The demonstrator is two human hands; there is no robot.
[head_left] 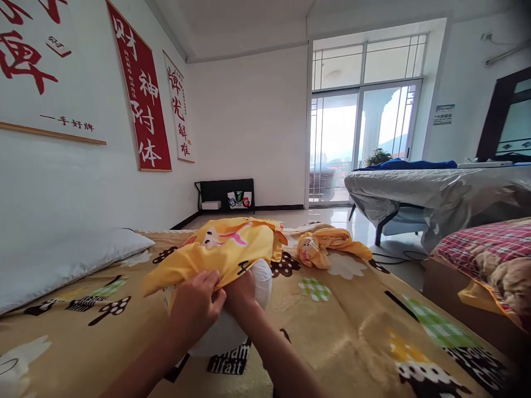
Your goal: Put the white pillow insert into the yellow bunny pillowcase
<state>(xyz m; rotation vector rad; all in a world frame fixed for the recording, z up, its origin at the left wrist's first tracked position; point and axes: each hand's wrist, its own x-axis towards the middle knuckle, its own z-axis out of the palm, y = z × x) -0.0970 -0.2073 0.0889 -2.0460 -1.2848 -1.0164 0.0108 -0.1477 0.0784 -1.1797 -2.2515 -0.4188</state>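
Observation:
A yellow pillowcase (232, 249) with a pink-and-white cartoon print covers the far part of a white pillow (262, 279) on the bed. The pillow's near part bulges out bare beneath my wrists. My left hand (201, 301) is closed, its fingers and thumb gripping the case's near edge. Beside it, my right hand (241, 290) reaches under the yellow cloth, against the pillow. Its fingers are hidden there, so their grip does not show.
Another bundled yellow cloth (327, 246) lies to the right on the patterned tan blanket (344, 337). At the left, a white pillow (83, 260) rests by the wall. Beyond the bed stand a plastic-covered table (415, 182), a low black rack (219, 188) and a box (464, 298) under plaid bedding.

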